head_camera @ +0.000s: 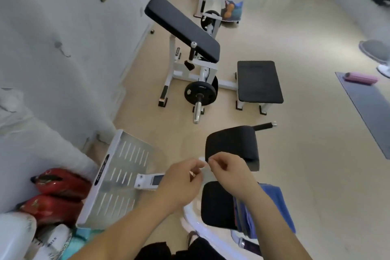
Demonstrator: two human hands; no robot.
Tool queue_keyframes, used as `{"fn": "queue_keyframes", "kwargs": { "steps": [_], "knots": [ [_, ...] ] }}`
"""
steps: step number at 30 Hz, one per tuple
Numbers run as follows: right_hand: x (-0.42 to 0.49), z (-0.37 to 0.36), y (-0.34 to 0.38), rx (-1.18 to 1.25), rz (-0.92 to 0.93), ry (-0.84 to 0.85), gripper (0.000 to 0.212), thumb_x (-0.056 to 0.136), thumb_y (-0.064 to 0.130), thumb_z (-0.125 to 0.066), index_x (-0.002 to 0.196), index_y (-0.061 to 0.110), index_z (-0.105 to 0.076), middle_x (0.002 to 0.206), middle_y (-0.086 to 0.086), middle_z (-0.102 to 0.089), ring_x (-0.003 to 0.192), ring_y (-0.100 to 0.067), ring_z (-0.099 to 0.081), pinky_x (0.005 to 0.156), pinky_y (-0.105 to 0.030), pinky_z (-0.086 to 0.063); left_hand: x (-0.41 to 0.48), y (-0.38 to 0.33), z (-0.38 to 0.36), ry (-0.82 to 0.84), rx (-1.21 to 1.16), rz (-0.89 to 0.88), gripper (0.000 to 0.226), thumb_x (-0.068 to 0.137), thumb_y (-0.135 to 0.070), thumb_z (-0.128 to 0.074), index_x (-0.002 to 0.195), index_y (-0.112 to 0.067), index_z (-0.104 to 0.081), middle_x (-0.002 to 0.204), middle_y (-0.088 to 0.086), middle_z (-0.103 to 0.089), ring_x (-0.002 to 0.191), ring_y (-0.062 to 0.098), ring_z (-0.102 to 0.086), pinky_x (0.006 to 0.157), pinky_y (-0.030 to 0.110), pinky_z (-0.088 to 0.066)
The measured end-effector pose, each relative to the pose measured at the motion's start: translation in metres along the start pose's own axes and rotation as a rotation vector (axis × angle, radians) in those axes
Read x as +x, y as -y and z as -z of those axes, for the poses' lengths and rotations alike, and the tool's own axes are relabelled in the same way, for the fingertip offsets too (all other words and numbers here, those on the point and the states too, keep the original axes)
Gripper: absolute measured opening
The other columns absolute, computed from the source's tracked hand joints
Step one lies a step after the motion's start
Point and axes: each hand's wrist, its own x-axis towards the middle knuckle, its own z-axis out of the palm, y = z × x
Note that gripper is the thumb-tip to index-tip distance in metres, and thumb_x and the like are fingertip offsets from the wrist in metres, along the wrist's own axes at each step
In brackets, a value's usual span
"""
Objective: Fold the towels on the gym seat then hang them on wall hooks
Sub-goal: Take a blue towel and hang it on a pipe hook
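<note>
Blue towels (274, 202) lie bunched on the right side of a black gym seat (217, 205) at the bottom of the view, partly hidden by my right forearm. My left hand (181, 181) and my right hand (228, 173) meet above the seat's far edge. Both pinch a small pale object (202, 164) between their fingertips. It is too blurred to identify. Neither hand touches the towels. Just beyond my hands is a black roller pad (232, 143).
A white wall (42, 48) runs along the left. A silver footplate (118, 177) and red bags (61, 181) sit at the lower left. Ahead stand a curl bench (183, 27) with a weight plate (200, 93) and a black bench seat (259, 81). A grey mat (367, 107) lies to the right.
</note>
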Motion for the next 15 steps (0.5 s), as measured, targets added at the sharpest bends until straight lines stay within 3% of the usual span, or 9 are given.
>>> {"fn": "queue_keyframes", "kwargs": {
  "steps": [4,7,9,13,15],
  "knots": [
    [-0.021,0.041,-0.085,0.024,-0.077,-0.081,0.014,0.099,0.028,-0.06,0.094,0.032,-0.072,0.085,0.012,-0.072,0.083,-0.002,-0.066,0.076,-0.019,-0.051,0.014,-0.021,-0.086,0.143,0.022,0.014,0.031,0.1,-0.026,-0.06,0.129,-0.036,-0.06,0.105,-0.021,-0.064,0.096,-0.001,-0.063,0.085,0.016,-0.051],
    [-0.04,0.062,-0.155,0.002,-0.233,-0.113,0.01,0.1,0.03,-0.059,0.104,0.03,-0.069,0.096,0.014,-0.067,0.091,-0.008,-0.065,0.084,-0.021,-0.048,0.019,-0.021,-0.143,0.252,0.082,0.044,0.03,0.098,-0.025,-0.059,0.126,-0.039,-0.061,0.105,-0.02,-0.064,0.096,0.0,-0.063,0.089,0.022,-0.055],
    [-0.052,0.068,-0.197,-0.067,-0.29,-0.134,0.013,0.1,0.028,-0.058,0.109,0.03,-0.067,0.098,0.009,-0.063,0.092,-0.014,-0.064,0.082,-0.023,-0.045,0.019,-0.018,-0.174,0.303,0.133,0.048,0.033,0.098,-0.025,-0.058,0.128,-0.038,-0.059,0.114,-0.016,-0.062,0.099,0.003,-0.063,0.093,0.029,-0.056],
    [-0.083,0.065,-0.242,-0.055,-0.321,-0.138,0.033,0.101,0.03,-0.057,0.134,0.03,-0.061,0.124,0.007,-0.06,0.105,-0.012,-0.061,0.087,-0.023,-0.046,0.018,-0.016,-0.212,0.328,0.337,-0.077,0.043,0.1,-0.028,-0.053,0.143,-0.028,-0.051,0.142,-0.014,-0.049,0.128,0.007,-0.049,0.106,0.024,-0.044],
    [-0.095,0.058,-0.255,-0.06,-0.376,-0.119,0.038,0.1,0.035,-0.055,0.138,0.031,-0.055,0.126,0.008,-0.06,0.106,-0.013,-0.061,0.081,-0.025,-0.049,0.019,-0.016,-0.223,0.384,0.45,-0.129,0.048,0.101,-0.03,-0.05,0.149,-0.03,-0.046,0.149,-0.015,-0.044,0.134,0.009,-0.043,0.108,0.028,-0.043]
  ]
}}
